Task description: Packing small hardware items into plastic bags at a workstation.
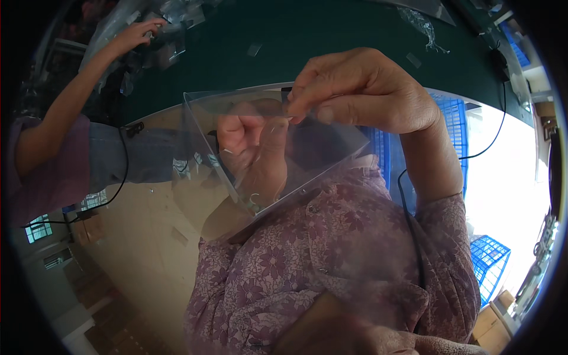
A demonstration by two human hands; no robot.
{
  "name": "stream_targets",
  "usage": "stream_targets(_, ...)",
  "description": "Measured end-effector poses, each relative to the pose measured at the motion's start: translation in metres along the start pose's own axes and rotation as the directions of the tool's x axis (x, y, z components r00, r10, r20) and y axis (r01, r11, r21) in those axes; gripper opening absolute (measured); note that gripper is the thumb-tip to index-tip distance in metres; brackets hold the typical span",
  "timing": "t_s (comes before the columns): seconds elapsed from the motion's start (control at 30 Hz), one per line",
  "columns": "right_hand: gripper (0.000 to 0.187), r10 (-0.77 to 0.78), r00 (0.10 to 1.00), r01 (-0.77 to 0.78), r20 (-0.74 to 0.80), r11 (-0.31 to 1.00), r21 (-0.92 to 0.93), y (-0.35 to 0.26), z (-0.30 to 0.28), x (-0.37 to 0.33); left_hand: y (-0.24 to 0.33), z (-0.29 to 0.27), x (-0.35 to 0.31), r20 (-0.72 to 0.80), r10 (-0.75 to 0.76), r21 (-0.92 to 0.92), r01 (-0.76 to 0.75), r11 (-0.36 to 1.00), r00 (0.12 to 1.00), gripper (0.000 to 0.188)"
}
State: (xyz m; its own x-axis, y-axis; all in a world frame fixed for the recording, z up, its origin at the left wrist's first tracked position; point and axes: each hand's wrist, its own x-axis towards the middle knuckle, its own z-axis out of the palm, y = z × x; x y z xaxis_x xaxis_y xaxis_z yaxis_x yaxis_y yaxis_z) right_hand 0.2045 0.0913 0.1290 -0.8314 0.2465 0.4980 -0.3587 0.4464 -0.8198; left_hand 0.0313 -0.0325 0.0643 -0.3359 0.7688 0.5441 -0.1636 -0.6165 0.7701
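A clear, stiff plastic box [325, 157] with a pointed corner and straight folded edges is held up in front of my chest. My left hand [254, 145] shows through its transparent wall, thumb and fingers closed in a pinch near the far edge. From the right, my right hand [367, 89] reaches over, its fingers and thumb pinched on the same edge, almost touching my left thumb. A small dark patch shows at that edge beside my right fingertips. Whether my left hand is inside the box or behind it, I cannot tell.
A dark green table [236, 71] spans the far side. At far left a co-worker's hand [136, 36] is over a pile of clear plastic pieces [171, 50]. A crumpled clear wrapper [423, 26] lies at far right. Black cable [503, 118] and blue crates [488, 263] are on the right.
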Motion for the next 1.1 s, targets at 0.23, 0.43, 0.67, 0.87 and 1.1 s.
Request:
stream_targets(0.23, 0.022, -0.015, 0.999, 0.017, -0.033, 0.999, 0.051, 0.004, 0.005, -0.004, 0.006, 0.008, 0.005, 0.108, 0.048, 0.057, -0.054, 0.997, 0.993, 0.028)
stream_targets(0.43, 0.020, -0.027, 0.991, 0.022, -0.129, 0.999, -0.042, 0.002, 0.014, -0.006, 0.006, 0.016, 0.003, -0.024, 0.018, -0.034, -0.018, 0.999, 1.000, 0.032)
stream_targets(0.67, 0.018, -0.096, 0.952, 0.072, -0.290, 0.993, -0.092, 0.005, 0.033, -0.005, 0.004, 0.010, 0.002, -0.004, -0.004, 0.013, 0.004, 1.000, 1.000, 0.031)
stream_targets(0.87, 0.024, -0.080, 0.944, 0.030, -0.320, 0.987, -0.157, 0.000, 0.036, -0.009, 0.007, 0.012, -0.002, -0.001, -0.003, 0.018, 0.003, 1.000, 1.000, 0.033)
stream_targets(1.1, 0.027, -0.168, 0.940, 0.091, -0.298, 0.962, -0.257, 0.005, 0.037, -0.010, 0.005, 0.012, 0.000, -0.013, 0.030, 0.048, -0.030, 0.998, 0.999, 0.031)
